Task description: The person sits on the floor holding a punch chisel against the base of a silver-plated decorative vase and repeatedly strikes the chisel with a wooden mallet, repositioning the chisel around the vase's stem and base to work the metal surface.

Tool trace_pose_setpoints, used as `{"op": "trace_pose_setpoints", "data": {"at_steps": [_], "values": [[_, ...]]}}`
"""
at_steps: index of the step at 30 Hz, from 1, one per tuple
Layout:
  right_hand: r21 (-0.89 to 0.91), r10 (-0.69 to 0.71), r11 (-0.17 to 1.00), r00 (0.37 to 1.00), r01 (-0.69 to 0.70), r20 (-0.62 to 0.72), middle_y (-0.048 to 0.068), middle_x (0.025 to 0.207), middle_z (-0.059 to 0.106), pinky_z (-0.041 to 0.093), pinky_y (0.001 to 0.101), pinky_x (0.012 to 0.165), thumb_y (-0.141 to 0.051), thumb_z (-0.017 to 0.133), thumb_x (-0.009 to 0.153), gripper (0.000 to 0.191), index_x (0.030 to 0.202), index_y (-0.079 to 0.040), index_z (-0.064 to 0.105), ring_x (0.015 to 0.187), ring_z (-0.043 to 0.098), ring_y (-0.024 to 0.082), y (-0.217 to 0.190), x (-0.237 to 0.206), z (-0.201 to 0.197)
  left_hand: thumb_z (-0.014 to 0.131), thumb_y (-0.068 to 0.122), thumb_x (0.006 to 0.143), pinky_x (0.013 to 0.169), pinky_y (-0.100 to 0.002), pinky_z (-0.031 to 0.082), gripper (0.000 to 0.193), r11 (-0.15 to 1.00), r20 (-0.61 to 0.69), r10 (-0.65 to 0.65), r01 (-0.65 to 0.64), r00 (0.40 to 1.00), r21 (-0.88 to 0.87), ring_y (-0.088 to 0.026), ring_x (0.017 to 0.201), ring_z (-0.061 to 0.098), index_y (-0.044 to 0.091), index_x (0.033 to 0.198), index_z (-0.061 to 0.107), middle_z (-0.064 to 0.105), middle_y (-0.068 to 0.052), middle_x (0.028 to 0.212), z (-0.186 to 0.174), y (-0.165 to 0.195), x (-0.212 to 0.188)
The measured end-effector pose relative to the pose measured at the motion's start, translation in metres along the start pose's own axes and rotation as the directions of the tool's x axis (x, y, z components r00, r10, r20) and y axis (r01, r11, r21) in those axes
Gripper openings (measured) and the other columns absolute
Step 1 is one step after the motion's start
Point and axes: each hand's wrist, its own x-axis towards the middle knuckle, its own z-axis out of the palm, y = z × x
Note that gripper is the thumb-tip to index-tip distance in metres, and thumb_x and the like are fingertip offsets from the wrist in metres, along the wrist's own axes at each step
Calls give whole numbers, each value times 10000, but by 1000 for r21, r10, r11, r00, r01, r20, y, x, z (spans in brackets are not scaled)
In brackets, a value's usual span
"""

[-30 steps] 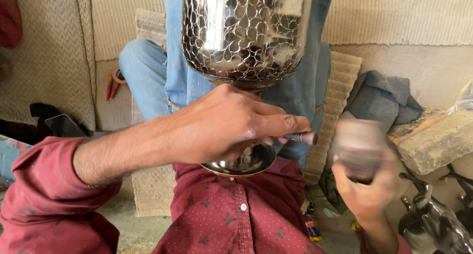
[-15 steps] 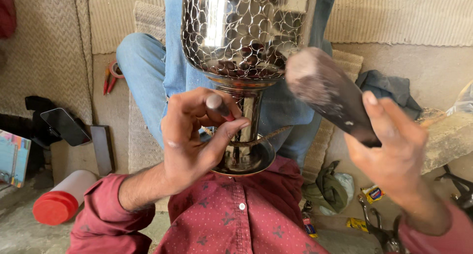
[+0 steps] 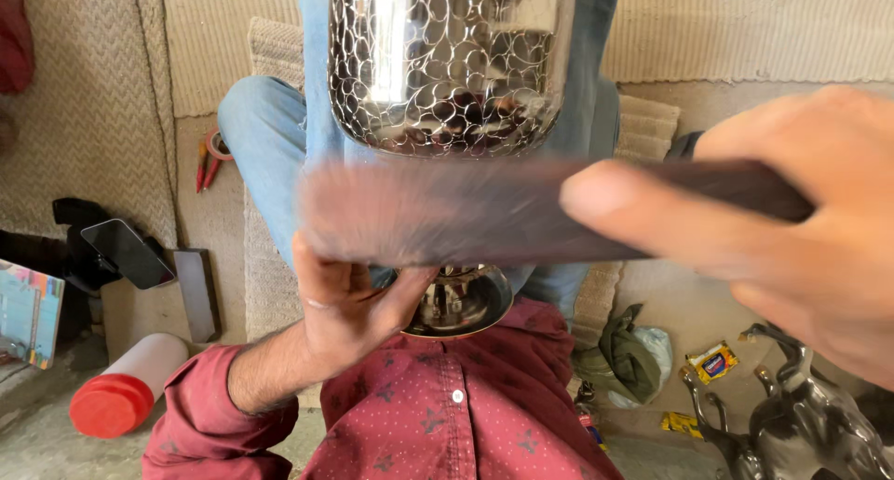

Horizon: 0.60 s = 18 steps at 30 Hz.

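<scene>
A shiny metal vessel (image 3: 447, 61) chased with a scale pattern stands upright in front of me, its round foot (image 3: 470, 305) pressed against my red shirt. My left hand (image 3: 345, 298) grips the stem just above the foot. My right hand (image 3: 801, 229), large and close to the camera, is closed on a dark wooden mallet (image 3: 447, 215). The mallet lies crosswise in front of the vessel's lower edge and is smeared by motion. It hides the stem and my left fingertips.
A white bottle with a red cap (image 3: 126, 392), a phone (image 3: 126, 252), a dark block (image 3: 197, 294) and red-handled pliers (image 3: 207, 163) lie at left. At right are a green cloth (image 3: 624, 354), a yellow packet (image 3: 712, 361) and a metal animal figure (image 3: 801, 424).
My right hand has swung the mallet up from the lower right to lie across the view. My left hand has shifted from covering the foot to gripping the stem.
</scene>
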Motion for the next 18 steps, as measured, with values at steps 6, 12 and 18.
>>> {"op": "trace_pose_setpoints", "data": {"at_steps": [6,12,18], "values": [[649,315,754,923,-101,-221,65,961,630,439,331,667,74,704,735,848,1485,-275,518,728,528,172,-2,-8,9,707,-156,926,913,-295,628,638,994,91,-75,67,993,92,-217,1164,722,-32,1405,304,639,-182,1316,-17,-15,-16],[522,289,835,946,-176,-143,73,906,630,457,392,599,96,728,636,975,1507,-279,498,652,505,236,-5,-10,10,719,-136,959,1048,-333,574,505,1000,59,-28,28,998,4,-234,1201,659,-54,1365,431,611,-165,1351,-10,-11,-4],[766,440,601,895,-229,-78,73,956,654,495,334,634,130,697,719,902,1529,-219,509,692,601,170,-15,-17,22,899,20,857,666,-262,596,382,912,149,-41,-25,988,410,-145,821,788,-12,1023,556,765,-123,905,-10,10,25]]}}
